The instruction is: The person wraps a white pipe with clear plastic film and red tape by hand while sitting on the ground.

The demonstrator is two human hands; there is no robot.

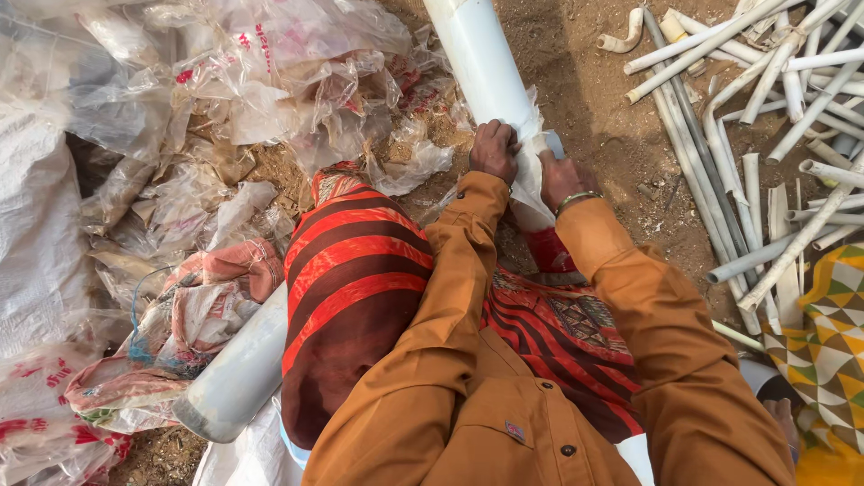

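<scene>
Bare dirt ground [594, 99] fills the view, and a thick white pipe [481, 63] runs across it from the top edge down toward the person's lap. Left of the pipe lies a big heap of crumpled clear plastic bags [270, 72], with a white woven sack [36, 225] at the far left. Right of the pipe, well apart from it, is a loose pile of thin white pipes [765, 117]. A second thick pale pipe [238, 369] lies below and left of the first, beside a knee draped in red striped cloth [355, 270]. A piece of clear plastic wrap [531, 171] clings to the near end of the white pipe. The left hand [494, 150] is curled closed on the pipe and wrap. The right hand [560, 180], wearing a green bangle [576, 200], is pinched closed on the wrap just beside it.
</scene>
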